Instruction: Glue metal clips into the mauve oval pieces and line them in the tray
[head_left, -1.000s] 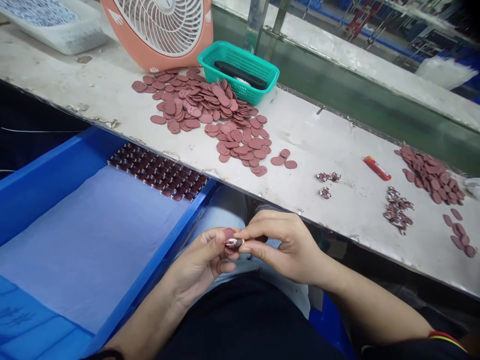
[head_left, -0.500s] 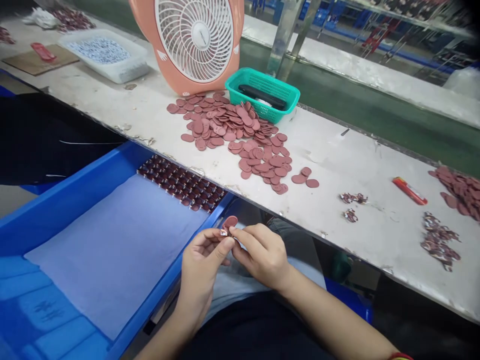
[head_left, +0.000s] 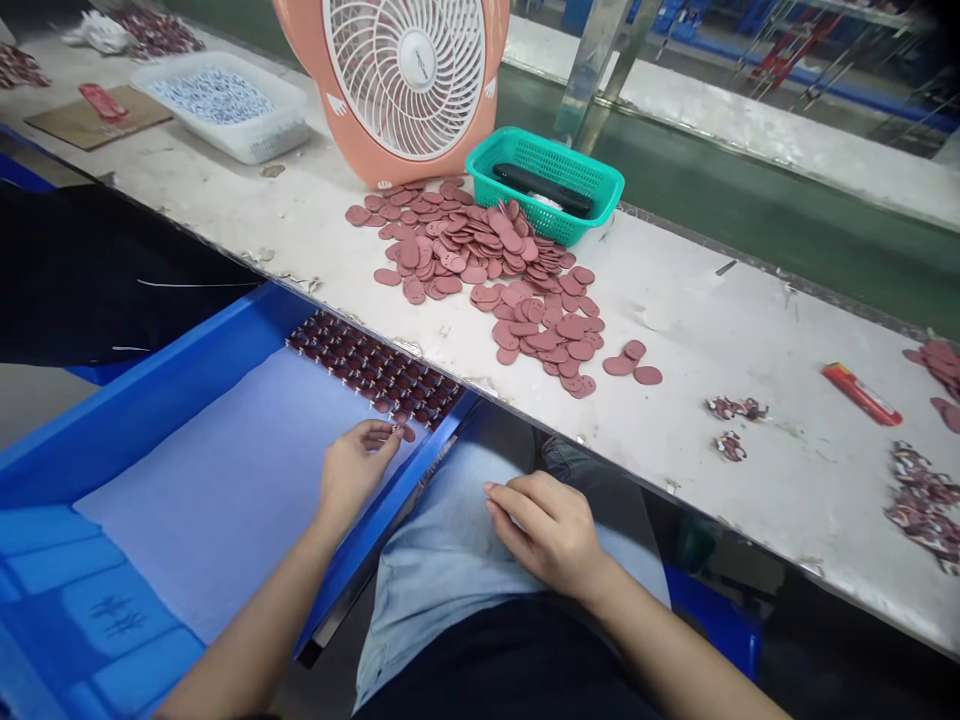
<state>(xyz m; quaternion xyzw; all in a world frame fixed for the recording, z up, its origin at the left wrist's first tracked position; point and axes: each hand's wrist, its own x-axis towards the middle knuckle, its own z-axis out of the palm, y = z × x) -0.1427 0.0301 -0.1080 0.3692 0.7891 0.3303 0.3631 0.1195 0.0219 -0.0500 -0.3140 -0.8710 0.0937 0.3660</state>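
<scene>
My left hand (head_left: 357, 468) is over the blue crate (head_left: 298, 610), its thumb and fingers closed on a small reddish-brown oval piece (head_left: 407, 433). That piece is at the near edge of rows of dark red-brown pieces with metal bits (head_left: 375, 370), which lie on a pale blue sheet (head_left: 247, 490) in the crate. Whether it touches the sheet I cannot tell. My right hand (head_left: 547, 525) hovers over my lap with loosely bent fingers and nothing visible in them. A pile of flat reddish-brown oval pieces (head_left: 517, 240) lies on the worktable (head_left: 675, 320).
An orange fan (head_left: 416, 80) and a green basket (head_left: 555, 190) holding a black object stand behind the pile. Further right are small brown-and-white clips (head_left: 731, 447) and a red-orange tool (head_left: 861, 393). A white tray of blue-white bits (head_left: 277, 130) sits at left.
My hands, together over my lap before, have parted. My left hand has carried the oval piece left to the rows in the crate. My right hand has let go and stays over my lap.
</scene>
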